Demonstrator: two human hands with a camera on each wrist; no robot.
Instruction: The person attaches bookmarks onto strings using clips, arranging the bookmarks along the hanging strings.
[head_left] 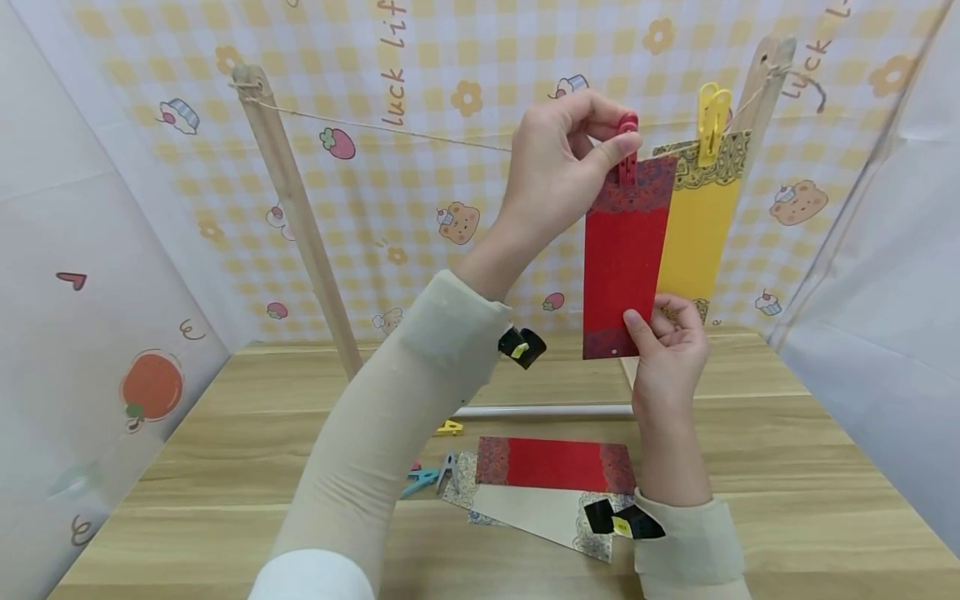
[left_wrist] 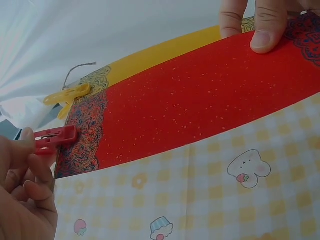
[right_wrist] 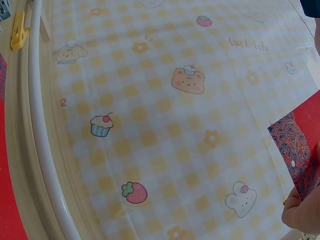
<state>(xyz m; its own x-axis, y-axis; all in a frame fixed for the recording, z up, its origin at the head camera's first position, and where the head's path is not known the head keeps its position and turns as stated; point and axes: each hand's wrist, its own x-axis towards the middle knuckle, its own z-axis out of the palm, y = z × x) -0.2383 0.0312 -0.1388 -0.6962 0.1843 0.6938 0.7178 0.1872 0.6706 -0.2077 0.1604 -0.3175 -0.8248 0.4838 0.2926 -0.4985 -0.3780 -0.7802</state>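
My left hand point(head_left: 555, 162) pinches a red clothespin point(head_left: 627, 173) between thumb and fingers. The pin sits on the patterned top edge of a red card point(head_left: 622, 267), at the string point(head_left: 442, 133). Lower down, my right hand point(head_left: 672, 358) holds that card by its right edge, thumb on the front and fingers behind. Just behind it a yellow card point(head_left: 697, 233) hangs from the string under a yellow clothespin point(head_left: 710, 125). In the left wrist view the red pin point(left_wrist: 62, 136) grips the card's lace-patterned end. The fingertips behind the card are partly hidden.
Wooden posts point(head_left: 300, 217) hold the string at both sides. A white bar point(head_left: 547, 411) lies low across the table. Nearer, another red card point(head_left: 555, 464) overlaps a cream card point(head_left: 532, 508). Beside them are a blue clothespin point(head_left: 422, 481), a grey one point(head_left: 447, 472) and a yellow one point(head_left: 450, 427).
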